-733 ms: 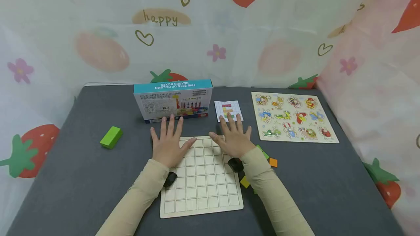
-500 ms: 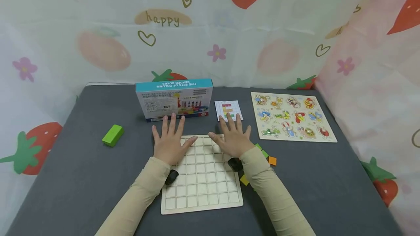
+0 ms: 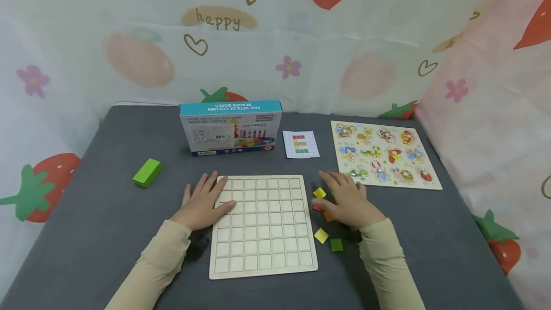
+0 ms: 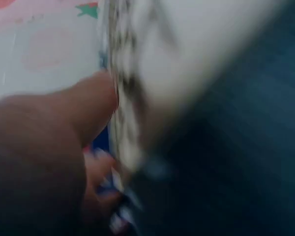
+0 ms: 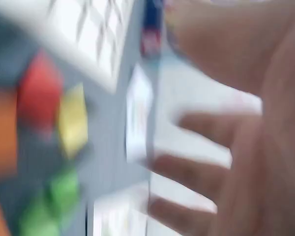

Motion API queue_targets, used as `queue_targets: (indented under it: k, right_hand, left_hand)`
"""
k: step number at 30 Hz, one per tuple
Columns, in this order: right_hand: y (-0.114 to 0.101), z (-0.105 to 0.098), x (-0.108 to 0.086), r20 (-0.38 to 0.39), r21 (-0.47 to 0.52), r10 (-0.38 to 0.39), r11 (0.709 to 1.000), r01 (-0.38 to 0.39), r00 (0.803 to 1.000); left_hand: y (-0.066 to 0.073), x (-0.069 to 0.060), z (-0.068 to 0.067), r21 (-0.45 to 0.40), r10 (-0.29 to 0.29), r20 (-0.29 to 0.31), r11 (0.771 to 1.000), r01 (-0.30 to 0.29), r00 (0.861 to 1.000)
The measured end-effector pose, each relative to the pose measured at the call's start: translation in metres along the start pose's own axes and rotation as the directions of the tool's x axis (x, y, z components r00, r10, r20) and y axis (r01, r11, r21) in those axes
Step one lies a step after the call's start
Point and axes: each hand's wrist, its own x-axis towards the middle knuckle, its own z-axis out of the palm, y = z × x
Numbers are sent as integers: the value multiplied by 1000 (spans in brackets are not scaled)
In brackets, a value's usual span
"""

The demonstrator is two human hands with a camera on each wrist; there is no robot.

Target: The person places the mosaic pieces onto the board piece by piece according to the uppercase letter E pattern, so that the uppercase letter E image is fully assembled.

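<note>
A pale grid board (image 3: pixel 263 226) lies in the middle of the dark table. At its upper left edge is my left hand (image 3: pixel 201 207), fingers spread and thumb over the grid. My right hand (image 3: pixel 349 201) is above small coloured blocks right of the board, fingers apart, holding nothing visible. Near it are yellow blocks (image 3: pixel 321 236), a green block (image 3: pixel 336 245) and an orange block (image 3: pixel 328 216); the hand covers others. The blurred right wrist view shows a red block (image 5: pixel 41 93), a yellow block (image 5: pixel 73 120) and green blocks (image 5: pixel 64 189) beside the spread fingers.
Behind the board stand a box (image 3: pixel 232 130) and, flat to its right, a card with a coloured pattern (image 3: pixel 301 145). An insect picture board (image 3: pixel 387 154) lies at the back right. A long green block (image 3: pixel 148 172) lies at the left.
Both hands have moved apart and nearer the body, the left to the board's left edge, the right off the board to the blocks. The card and more blocks are uncovered.
</note>
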Motion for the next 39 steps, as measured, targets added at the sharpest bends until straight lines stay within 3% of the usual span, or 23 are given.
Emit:
queue_targets:
  k: [3,7,12,18,27,33,39]
  right_hand:
    - [33,-6,-22,3,31,-2,1000,2,1000]
    - [63,-4,-36,29,119,-11,993,8,1000]
    - [75,2,-38,74,201,-3,979,-12,997]
    - [86,4,-42,64,219,55,973,-68,996]
    - [91,7,-46,9,237,72,969,-72,997]
    - [83,3,-40,-5,202,58,978,-55,998]
    - [61,-14,-20,-11,119,-48,992,49,999]
  left_hand:
    - [-13,-9,3,-31,51,10,998,-51,999]
    - [-23,-16,9,-54,86,-52,995,-88,995]
    - [-27,-20,15,-47,93,-130,994,-100,987]
    - [-25,-13,20,-72,121,-193,988,-137,974]
    - [-24,-14,19,-106,105,-185,986,-126,977]
    - [-25,-17,18,-95,108,-194,987,-128,975]
    - [-26,-16,20,-76,122,-219,987,-141,968]
